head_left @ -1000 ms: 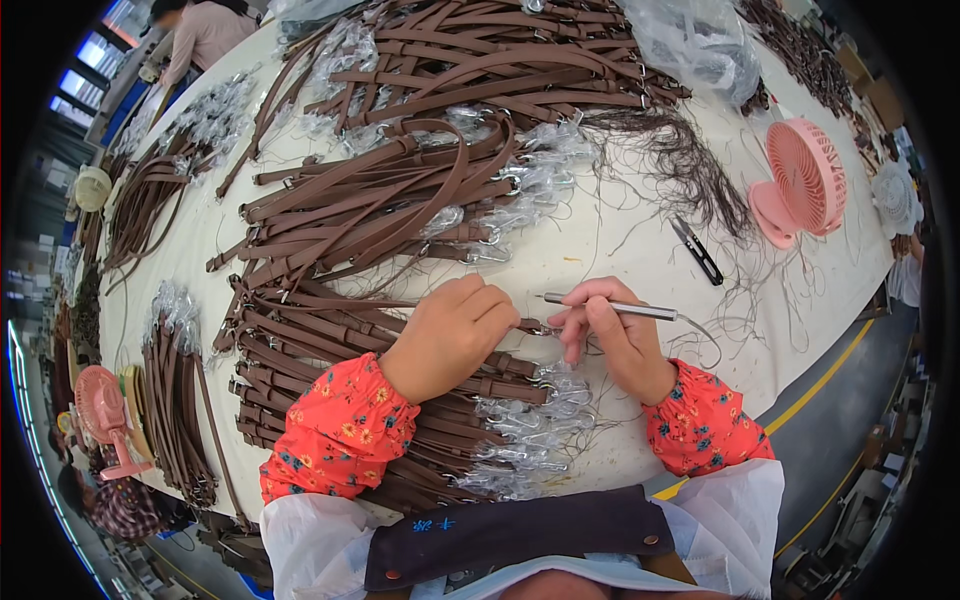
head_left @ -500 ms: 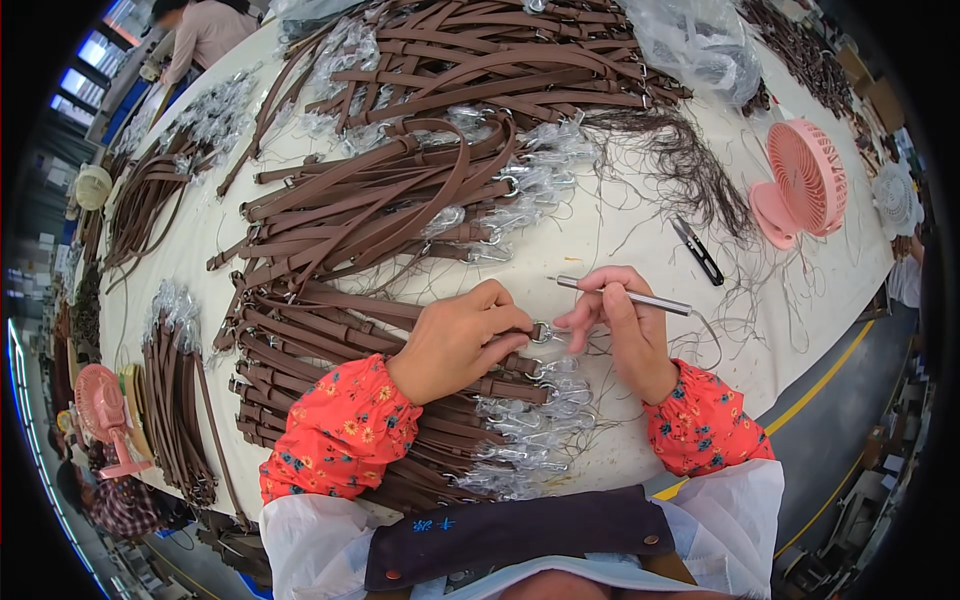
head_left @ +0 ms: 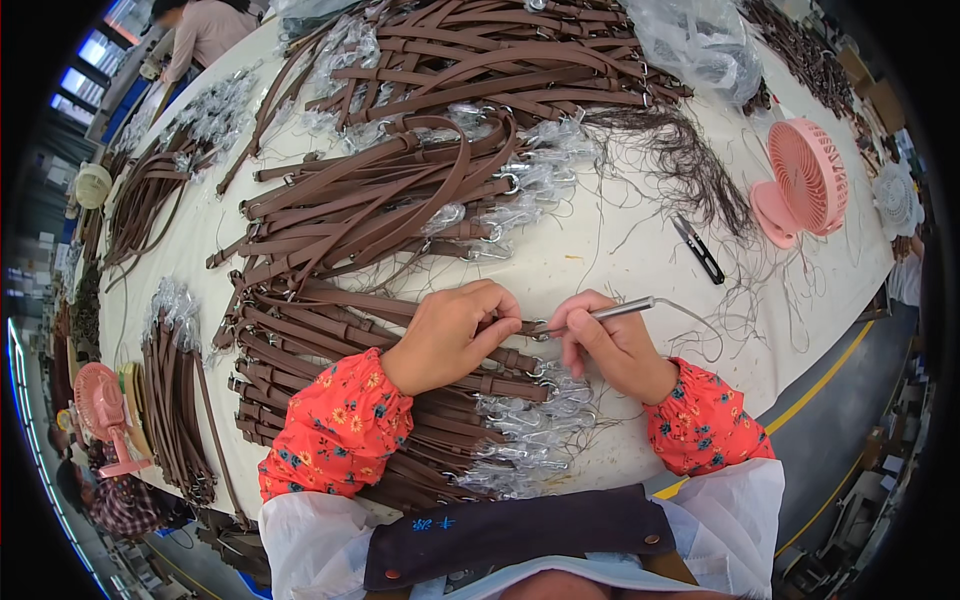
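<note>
My left hand (head_left: pixel 455 332) is closed in a pinch on the end of a brown strap (head_left: pixel 528 326) that has a metal ring. Between the fingers of my right hand (head_left: pixel 615 348) is a slim silver corded pen tool (head_left: pixel 625 308). Its tip meets the strap end, close to my left fingertips; whether it touches cannot be made out. A thin cord trails from the tool's back end. Under and beside my left hand lies a row of brown straps (head_left: pixel 430 440), their metal clasps wrapped in clear plastic (head_left: pixel 525 435).
More brown straps (head_left: pixel 500 65) are heaped at the far side of the white table (head_left: pixel 640 430). Black thread snips (head_left: pixel 700 252) lie right of a tangle of dark threads (head_left: pixel 690 160). A pink fan (head_left: pixel 800 180) stands at right, another pink fan (head_left: pixel 103 415) at left.
My right hand has turned the pen tool, bringing its tip from above down to the strap end. My left hand has shifted slightly left, still pinching the strap.
</note>
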Demonstrator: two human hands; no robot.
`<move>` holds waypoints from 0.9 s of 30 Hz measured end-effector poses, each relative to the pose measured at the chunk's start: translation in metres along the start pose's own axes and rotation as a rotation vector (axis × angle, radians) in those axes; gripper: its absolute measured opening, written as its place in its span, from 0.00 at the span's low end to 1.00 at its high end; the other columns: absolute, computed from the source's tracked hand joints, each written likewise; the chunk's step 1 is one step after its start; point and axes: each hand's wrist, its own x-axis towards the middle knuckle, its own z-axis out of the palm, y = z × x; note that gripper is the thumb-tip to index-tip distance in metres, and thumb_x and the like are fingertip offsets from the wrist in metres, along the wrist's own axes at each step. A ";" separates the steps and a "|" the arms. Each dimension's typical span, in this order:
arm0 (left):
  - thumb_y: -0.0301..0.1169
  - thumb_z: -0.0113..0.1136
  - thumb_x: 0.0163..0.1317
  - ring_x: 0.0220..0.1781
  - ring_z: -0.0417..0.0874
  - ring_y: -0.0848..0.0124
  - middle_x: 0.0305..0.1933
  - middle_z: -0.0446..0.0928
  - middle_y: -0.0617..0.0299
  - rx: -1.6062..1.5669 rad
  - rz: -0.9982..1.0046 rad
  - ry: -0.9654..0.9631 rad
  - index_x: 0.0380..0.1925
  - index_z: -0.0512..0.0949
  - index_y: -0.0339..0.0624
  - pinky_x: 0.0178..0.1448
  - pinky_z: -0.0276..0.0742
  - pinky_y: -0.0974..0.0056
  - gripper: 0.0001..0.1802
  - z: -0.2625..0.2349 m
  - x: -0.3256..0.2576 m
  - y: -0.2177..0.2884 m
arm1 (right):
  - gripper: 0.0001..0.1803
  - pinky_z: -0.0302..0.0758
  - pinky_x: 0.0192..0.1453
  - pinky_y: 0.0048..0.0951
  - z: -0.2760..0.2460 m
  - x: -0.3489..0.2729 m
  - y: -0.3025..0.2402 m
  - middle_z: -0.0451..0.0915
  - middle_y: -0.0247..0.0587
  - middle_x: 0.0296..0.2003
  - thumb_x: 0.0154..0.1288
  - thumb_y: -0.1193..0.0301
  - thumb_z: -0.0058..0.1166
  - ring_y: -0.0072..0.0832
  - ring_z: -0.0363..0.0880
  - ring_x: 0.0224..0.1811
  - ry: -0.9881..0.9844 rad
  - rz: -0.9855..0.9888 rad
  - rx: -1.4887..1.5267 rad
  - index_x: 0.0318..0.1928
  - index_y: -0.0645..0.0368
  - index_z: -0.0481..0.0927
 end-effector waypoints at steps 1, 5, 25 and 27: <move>0.30 0.66 0.65 0.30 0.84 0.60 0.33 0.81 0.55 -0.002 -0.004 -0.001 0.36 0.80 0.39 0.36 0.76 0.59 0.07 0.000 0.000 -0.001 | 0.17 0.73 0.31 0.22 0.000 0.000 -0.001 0.78 0.36 0.25 0.84 0.61 0.40 0.18 0.75 0.23 -0.010 0.012 -0.007 0.48 0.63 0.74; 0.31 0.66 0.64 0.29 0.83 0.61 0.32 0.80 0.55 -0.013 -0.006 -0.002 0.36 0.80 0.39 0.36 0.76 0.59 0.07 0.001 0.000 -0.001 | 0.18 0.73 0.31 0.22 0.000 0.000 -0.002 0.78 0.36 0.25 0.84 0.60 0.39 0.19 0.75 0.24 -0.006 0.019 -0.015 0.48 0.64 0.74; 0.25 0.66 0.64 0.27 0.79 0.71 0.36 0.80 0.61 -0.005 0.015 0.082 0.42 0.81 0.40 0.33 0.74 0.66 0.07 0.007 -0.001 0.000 | 0.19 0.80 0.41 0.29 0.001 -0.002 0.004 0.78 0.39 0.23 0.85 0.59 0.36 0.22 0.80 0.26 0.138 -0.042 0.081 0.49 0.64 0.73; 0.25 0.66 0.63 0.26 0.78 0.71 0.36 0.80 0.61 0.044 0.060 0.076 0.41 0.82 0.41 0.32 0.73 0.66 0.07 0.009 -0.001 0.002 | 0.19 0.82 0.46 0.33 0.001 0.000 0.006 0.78 0.38 0.22 0.85 0.59 0.36 0.23 0.80 0.25 0.165 -0.098 0.086 0.49 0.64 0.73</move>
